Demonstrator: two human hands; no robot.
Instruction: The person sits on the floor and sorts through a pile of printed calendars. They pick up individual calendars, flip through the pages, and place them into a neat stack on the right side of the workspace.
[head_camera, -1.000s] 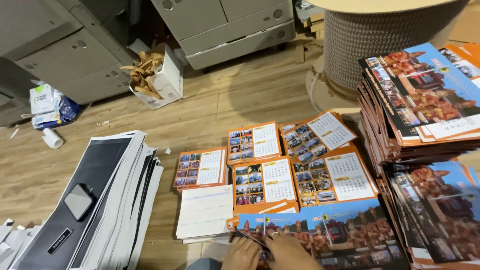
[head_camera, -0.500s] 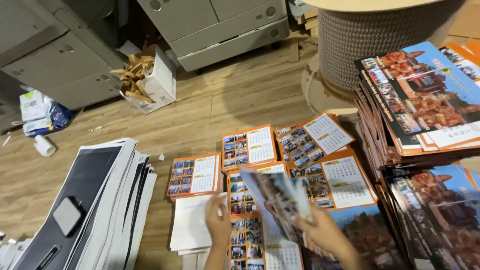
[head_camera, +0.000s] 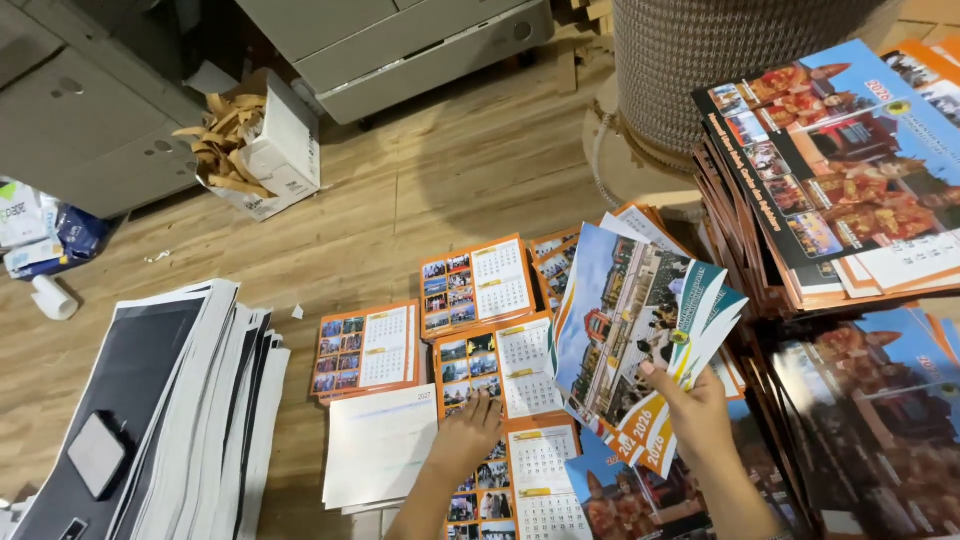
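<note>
Wooden floor (head_camera: 440, 190) now shows right hand (head_camera: 700, 415) clamped on lifted cover sheets (head_camera: 640, 330); left hand (head_camera: 468, 435), fingers spread, presses calendar page pile (head_camera: 500, 370).

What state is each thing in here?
Right hand: holding fanned sheets, lifted.
Left hand: flat on calendar stack.
Cardboard box: open, full of brown scraps.
Black-topped pile: stacked, phone lying on it.
</note>
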